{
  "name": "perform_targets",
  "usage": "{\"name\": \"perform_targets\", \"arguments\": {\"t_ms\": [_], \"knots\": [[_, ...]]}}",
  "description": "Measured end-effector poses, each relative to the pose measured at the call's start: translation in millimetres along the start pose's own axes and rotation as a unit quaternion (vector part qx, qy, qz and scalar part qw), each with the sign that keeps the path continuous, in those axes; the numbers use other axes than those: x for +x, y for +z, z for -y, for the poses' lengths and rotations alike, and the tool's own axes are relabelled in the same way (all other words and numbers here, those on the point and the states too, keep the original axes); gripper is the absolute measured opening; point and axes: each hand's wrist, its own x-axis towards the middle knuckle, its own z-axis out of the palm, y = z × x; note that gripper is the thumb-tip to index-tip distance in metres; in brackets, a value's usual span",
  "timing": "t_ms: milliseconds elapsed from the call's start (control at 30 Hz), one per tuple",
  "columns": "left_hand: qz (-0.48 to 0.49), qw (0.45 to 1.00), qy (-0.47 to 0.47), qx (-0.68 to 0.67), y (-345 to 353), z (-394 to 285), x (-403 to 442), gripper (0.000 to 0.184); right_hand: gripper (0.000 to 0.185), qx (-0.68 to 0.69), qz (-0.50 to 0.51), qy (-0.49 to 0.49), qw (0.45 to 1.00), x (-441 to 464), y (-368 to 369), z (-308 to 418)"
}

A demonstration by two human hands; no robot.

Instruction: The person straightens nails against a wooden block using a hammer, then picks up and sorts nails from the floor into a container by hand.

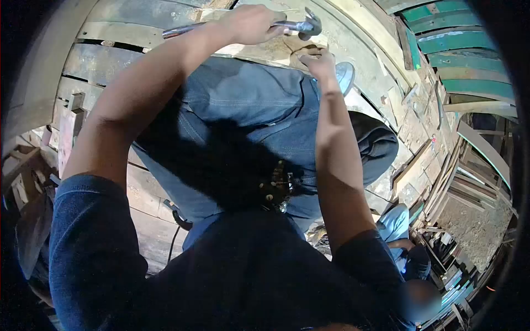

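Note:
My left hand [251, 25] is wrapped round the shaft of a claw hammer [185, 29]. The hammer's head, on the right, hangs just above my other hand. Low over a pale wooden board [265, 52], my right hand [320, 62] has its fingers curled together near the wood. Whatever they pinch, if anything, is too small to make out. Beside that wrist lies a round, pale blue disc-like thing [345, 77], partly covered by my arm.
My legs in dark trousers [243, 99] are bent below the board. Wooden planks [149, 187] with gaps form the floor. Another person [395, 223] sits at the lower right, near stacked timber strips [469, 193]. Green slats [461, 60] stand at the upper right.

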Motion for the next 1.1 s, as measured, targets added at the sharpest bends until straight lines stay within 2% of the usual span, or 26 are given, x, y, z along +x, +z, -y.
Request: {"name": "perform_targets", "arguments": {"t_ms": [33, 67, 100, 133, 167, 233, 300, 433, 500, 567, 600, 633, 700, 767, 833, 900, 933, 1033, 1100], "knots": [[-0.019, 1.0, -0.001, -0.014, -1, -2, 1, 0.027, 0.046, -0.001, 0.0, 0.002, 1.0, -2, 1, 0], [0.03, 0.999, -0.012, -0.01, -1, -3, 3, 0.029, 0.044, 0.018, -0.004, -0.039, 0.999, -3, 1, 0], [0.028, 0.999, -0.012, -0.011, 3, -2, 2, 0.029, 0.041, 0.036, -0.009, -0.082, 0.996, -3, 0, 1], [0.035, 0.999, -0.002, 0.005, 10, -1, -1, 0.029, 0.036, -0.015, 0.005, -0.08, 0.997, -3, -2, 2], [0.043, 0.999, 0.007, 0.022, 9, -3, -4, 0.029, 0.036, 0.017, 0.002, -0.076, 0.997, -6, -3, 3], [0.059, 0.998, -0.009, 0.014, 6, -3, -2, 0.032, 0.036, -0.031, -0.014, -0.096, 0.995, 5, 3, -7], [0.028, 1.0, -0.003, -0.004, 1, -7, -5, 0.033, 0.037, 0.002, -0.026, -0.084, 0.996, 4, 5, -5], [0.043, 0.998, -0.04, -0.021, -2, -12, -3, 0.031, 0.034, 0.024, -0.038, -0.045, 0.998, 1, 5, -3], [0.048, 0.998, -0.026, -0.006, -1, -10, -2, 0.031, 0.029, 0.016, -0.027, -0.079, 0.996, 1, 3, -6], [0.069, 0.997, -0.009, 0.025, 3, -6, -5, 0.032, 0.031, -0.166, -0.178, -0.18, 0.953, 10, 19, -26], [0.059, 0.998, -0.005, 0.032, 2, -9, -6, 0.032, 0.033, -0.097, -0.102, -0.115, 0.983, 3, 9, -11], [0.1, 0.994, -0.03, 0.018, -1, -10, -5, 0.031, 0.034, -0.026, -0.022, -0.048, 0.998, -5, -1, 3], [0.054, 0.998, -0.022, 0.002, 1, -12, -11, 0.029, 0.035, -0.036, -0.019, -0.065, 0.997, 0, 5, -5], [0.06, 0.998, -0.018, 0.018, -2, -13, -12, 0.029, 0.034, -0.04, -0.033, -0.109, 0.993, 1, 5, -9], [0.068, 0.997, -0.011, 0.035, -6, -15, -7, 0.03, 0.035, -0.006, -0.022, -0.093, 0.995, 3, 3, -6], [0.062, 0.997, -0.039, -0.005, -9, -18, -3, 0.029, 0.037, 0.063, 0.004, -0.058, 0.996, 3, 4, -9], [0.054, 0.998, -0.042, 0.003, -10, -19, -2, 0.028, 0.037, 0.003, -0.04, -0.085, 0.996, 7, 9, -15], [0.045, 0.999, 0.005, 0.01, 7, -10, -6, 0.027, 0.036, -0.049, -0.023, -0.085, 0.995, 8, 7, -14], [0.045, 0.999, 0.003, 0.001, 9, -6, -4, 0.027, 0.034, -0.035, -0.021, -0.08, 0.996, 2, 1, -4]]}}
